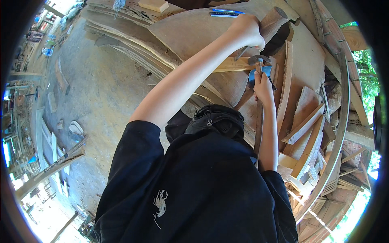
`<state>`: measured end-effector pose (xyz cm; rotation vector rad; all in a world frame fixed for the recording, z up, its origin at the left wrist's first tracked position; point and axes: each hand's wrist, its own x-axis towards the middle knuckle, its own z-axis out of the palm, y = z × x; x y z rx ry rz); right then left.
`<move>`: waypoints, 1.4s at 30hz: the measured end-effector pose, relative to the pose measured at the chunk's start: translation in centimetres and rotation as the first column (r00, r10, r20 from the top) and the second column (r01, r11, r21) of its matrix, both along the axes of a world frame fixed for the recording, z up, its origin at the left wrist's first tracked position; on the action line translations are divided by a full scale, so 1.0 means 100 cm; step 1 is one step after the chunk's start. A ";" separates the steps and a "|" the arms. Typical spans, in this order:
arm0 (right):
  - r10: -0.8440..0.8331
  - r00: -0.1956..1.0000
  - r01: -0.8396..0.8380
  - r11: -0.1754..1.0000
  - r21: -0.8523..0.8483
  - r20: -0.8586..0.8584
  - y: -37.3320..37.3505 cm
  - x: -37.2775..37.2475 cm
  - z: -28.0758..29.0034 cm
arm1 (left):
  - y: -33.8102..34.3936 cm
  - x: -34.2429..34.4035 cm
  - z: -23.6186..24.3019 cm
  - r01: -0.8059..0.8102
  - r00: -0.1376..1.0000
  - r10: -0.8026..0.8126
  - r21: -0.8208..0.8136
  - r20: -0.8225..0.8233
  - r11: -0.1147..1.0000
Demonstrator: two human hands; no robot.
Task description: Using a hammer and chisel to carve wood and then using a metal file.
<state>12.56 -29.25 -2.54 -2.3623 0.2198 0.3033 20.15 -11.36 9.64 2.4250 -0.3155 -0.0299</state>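
Note:
At the top right of the head view my left hand (250,31) is closed in a fist. A thin dark rod (241,52) comes out beneath it and slants down to a pale yellowish board (237,64). A thick, round-ended wooden cylinder (274,21) rises right beside that fist; whether I grip it too is unclear. Lower down, my right hand (263,87) is closed on a tool with a wooden handle (259,68). A rounded metal part (257,59) shows at its top, and a curved blue piece (266,72) lies at the fingers.
Large curved wooden slabs (194,30) lie stacked in front. Atop them are a blue-and-dark flat item (227,13) and a small wood block (154,5). Cut boards (304,123) pile up on my right, bounded by a long curved rail (338,137). Wood pieces (60,75) dot the floor on the left.

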 end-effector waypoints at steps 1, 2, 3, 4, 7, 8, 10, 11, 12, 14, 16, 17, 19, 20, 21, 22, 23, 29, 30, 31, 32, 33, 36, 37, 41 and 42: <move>0.011 1.000 -0.012 1.000 0.021 0.020 0.001 0.001 -0.001 | 0.001 -0.001 0.000 -0.006 1.000 0.006 0.008 0.015 1.000; 0.014 1.000 -0.015 1.000 0.020 0.020 0.003 0.001 -0.001 | 0.003 -0.001 0.000 -0.014 0.999 0.014 0.016 0.031 1.000; 0.013 1.000 -0.013 1.000 0.019 0.013 0.005 0.003 0.000 | 0.006 -0.001 0.001 -0.019 0.999 0.018 0.015 0.032 1.000; 0.009 1.000 -0.009 1.000 0.016 0.008 0.005 0.003 0.003 | 0.004 0.000 0.001 -0.019 1.000 0.019 0.006 0.021 1.000; -0.005 1.000 0.005 1.000 0.014 0.002 0.003 -0.002 0.014 | -0.005 0.001 -0.001 -0.016 1.000 0.017 -0.024 0.017 1.000; -0.004 1.000 0.004 1.000 0.013 0.018 -0.001 -0.001 0.014 | -0.007 0.002 -0.002 -0.004 1.000 0.005 -0.039 0.021 0.999; -0.051 0.990 0.086 0.955 0.284 -0.129 -0.017 0.003 0.012 | -0.011 0.003 -0.004 0.009 1.000 -0.009 -0.051 0.012 0.999; -0.049 0.993 0.078 0.954 0.289 -0.105 -0.011 0.007 0.032 | -0.008 0.000 -0.004 -0.012 1.000 0.012 -0.059 0.000 0.998; -0.082 0.990 0.108 0.964 0.245 -0.115 -0.009 0.012 0.059 | -0.005 -0.002 -0.005 -0.038 0.999 0.039 -0.095 0.009 0.995; 0.015 0.995 -0.024 0.995 0.092 0.095 -0.011 0.013 0.120 | 0.003 -0.005 -0.004 -0.058 0.997 0.051 -0.128 -0.057 0.990; -0.016 0.961 -0.002 0.998 0.065 0.275 -0.011 0.011 0.199 | 0.013 -0.004 -0.005 -0.048 0.998 0.042 -0.147 -0.047 0.988; 0.004 0.934 -0.037 0.996 0.084 0.357 -0.005 0.004 0.243 | 0.015 -0.004 -0.006 -0.054 0.998 0.047 -0.167 -0.047 0.984; 0.001 0.890 -0.098 0.977 0.189 0.455 -0.006 -0.012 0.305 | 0.004 -0.005 -0.002 -0.038 0.999 0.030 -0.196 -0.040 0.980; -0.005 0.887 -0.089 0.979 0.182 0.462 -0.003 -0.016 0.314 | 0.003 -0.003 -0.001 -0.043 0.998 0.037 -0.162 -0.042 0.986; 0.026 0.896 -0.116 0.978 0.176 0.444 0.000 -0.021 0.321 | 0.000 -0.001 0.001 -0.050 0.998 0.045 -0.129 -0.042 0.990; 0.062 0.904 -0.149 0.973 0.175 0.423 0.005 -0.024 0.323 | -0.001 0.001 -0.002 -0.046 0.999 0.043 -0.144 -0.023 0.988; 0.068 0.903 -0.155 0.972 0.174 0.424 0.010 -0.022 0.305 | 0.000 0.000 -0.005 -0.052 0.999 0.050 -0.145 -0.022 0.988; 0.242 0.965 -0.230 0.966 -0.118 0.104 0.031 -0.017 0.309 | 0.010 -0.009 -0.009 -0.110 0.993 0.103 -0.155 -0.054 0.982; 0.200 0.952 -0.182 0.979 -0.094 0.232 0.025 -0.026 0.333 | -0.002 -0.013 0.004 -0.088 0.996 0.079 -0.183 -0.052 0.979; 0.192 0.917 -0.183 0.981 -0.058 0.349 0.026 -0.025 0.341 | -0.002 -0.014 0.004 -0.085 0.996 0.077 -0.183 -0.052 0.980; 0.188 0.918 -0.179 0.982 -0.058 0.349 0.026 -0.023 0.335 | 0.000 -0.015 0.004 -0.093 0.995 0.089 -0.162 -0.037 0.982; 0.123 0.938 -0.118 0.992 -0.035 0.324 0.028 -0.020 0.323 | 0.000 -0.016 0.005 -0.101 0.995 0.099 -0.142 -0.021 0.985; 0.224 0.950 -0.217 0.975 -0.057 0.219 0.018 -0.002 0.265 | -0.002 -0.021 0.004 -0.115 0.993 0.111 -0.116 -0.039 0.987; 0.375 0.918 -0.363 0.926 -0.107 0.130 0.017 0.003 0.257 | -0.005 -0.020 0.002 -0.119 0.992 0.115 -0.105 -0.042 0.987; 0.221 0.927 -0.186 0.973 -0.141 0.303 0.029 -0.011 0.305 | -0.008 -0.017 -0.027 -0.181 0.982 0.188 -0.307 -0.006 0.934; 0.199 0.903 -0.162 0.979 -0.127 0.381 0.020 -0.024 0.327 | -0.019 -0.020 -0.021 -0.090 0.996 0.094 -0.433 -0.013 0.897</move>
